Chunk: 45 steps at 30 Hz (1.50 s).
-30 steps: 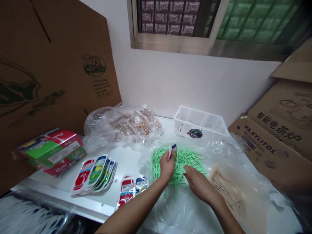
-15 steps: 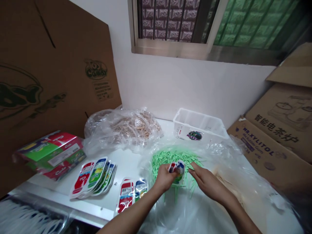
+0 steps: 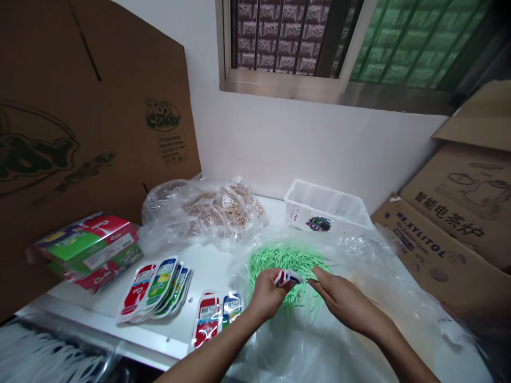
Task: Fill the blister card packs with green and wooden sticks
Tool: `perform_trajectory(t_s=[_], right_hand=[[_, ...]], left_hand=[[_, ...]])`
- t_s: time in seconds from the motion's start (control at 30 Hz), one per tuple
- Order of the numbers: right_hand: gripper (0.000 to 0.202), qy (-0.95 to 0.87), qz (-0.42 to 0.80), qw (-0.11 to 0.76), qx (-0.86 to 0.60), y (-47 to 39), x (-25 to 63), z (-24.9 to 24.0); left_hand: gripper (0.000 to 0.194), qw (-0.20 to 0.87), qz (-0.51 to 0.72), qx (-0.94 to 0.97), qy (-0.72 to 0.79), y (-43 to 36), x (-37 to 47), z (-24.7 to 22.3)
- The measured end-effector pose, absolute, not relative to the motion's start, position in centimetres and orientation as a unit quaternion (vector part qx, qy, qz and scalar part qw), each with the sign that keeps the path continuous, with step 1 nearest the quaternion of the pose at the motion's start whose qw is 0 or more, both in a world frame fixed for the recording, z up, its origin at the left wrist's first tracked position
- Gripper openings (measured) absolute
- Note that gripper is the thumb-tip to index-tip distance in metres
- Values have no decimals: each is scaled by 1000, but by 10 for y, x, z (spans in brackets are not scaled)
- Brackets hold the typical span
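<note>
I am pinching a small printed packet in my left hand; it looks light, thin and slippery, best gripped by its edges. My right hand, grip loosely spread, is reaching over the green sticks.

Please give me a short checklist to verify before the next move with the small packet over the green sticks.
1. Left hand grips the small red, white and blue packet: ok.
2. Right hand meets the packet: cannot tell, fingertips close.
3. Stick already between the right fingers: cannot tell.
4. Pile of thin green plastic sticks lies directly under both hands: ok.
5. Fanned row of flat printed packets lies apart from the hands: ok.
</note>
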State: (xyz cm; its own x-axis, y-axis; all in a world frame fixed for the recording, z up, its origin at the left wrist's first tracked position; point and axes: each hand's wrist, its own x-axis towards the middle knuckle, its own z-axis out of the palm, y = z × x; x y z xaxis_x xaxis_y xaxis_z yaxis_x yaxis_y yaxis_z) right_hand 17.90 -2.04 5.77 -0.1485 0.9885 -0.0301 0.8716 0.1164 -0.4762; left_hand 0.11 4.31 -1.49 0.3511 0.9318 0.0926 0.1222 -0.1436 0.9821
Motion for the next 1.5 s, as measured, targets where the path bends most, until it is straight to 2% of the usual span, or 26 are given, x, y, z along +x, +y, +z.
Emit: perform_trajectory(t_s=[0.17, 0.3, 0.47, 0.57, 0.7, 0.9, 1.23, 1.37, 1.5], right_hand=[[23, -751, 169, 111, -629, -23, 173, 63], [19, -765, 153, 79, -621, -24, 170, 64], [19, -770, 164, 65, -613, -21, 170, 63], [23, -770, 209, 39, -601, -16, 174, 63], [30, -773, 277, 7, -570, -8, 177, 68], [32, -773, 300, -34, -558, -5, 174, 75], [40, -724, 454, 71, -514, -7, 179, 78], [33, -758, 368, 78, -533, -9, 178, 76], [21, -765, 254, -19, -591, -10, 169, 70]], left_hand=[[16, 385, 412, 718, 408, 41, -2, -9], [2, 315, 403, 767, 388, 39, -6, -6], [26, 225, 366, 828, 360, 36, -11, -2], [32, 179, 353, 858, 328, 36, -14, 0], [33, 180, 342, 865, 321, 36, -17, -2], [31, 187, 344, 865, 313, 35, -18, -5], [23, 265, 352, 838, 321, 35, -18, 4], [26, 234, 333, 854, 324, 36, -18, 3], [32, 168, 259, 902, 303, 32, -16, 6]])
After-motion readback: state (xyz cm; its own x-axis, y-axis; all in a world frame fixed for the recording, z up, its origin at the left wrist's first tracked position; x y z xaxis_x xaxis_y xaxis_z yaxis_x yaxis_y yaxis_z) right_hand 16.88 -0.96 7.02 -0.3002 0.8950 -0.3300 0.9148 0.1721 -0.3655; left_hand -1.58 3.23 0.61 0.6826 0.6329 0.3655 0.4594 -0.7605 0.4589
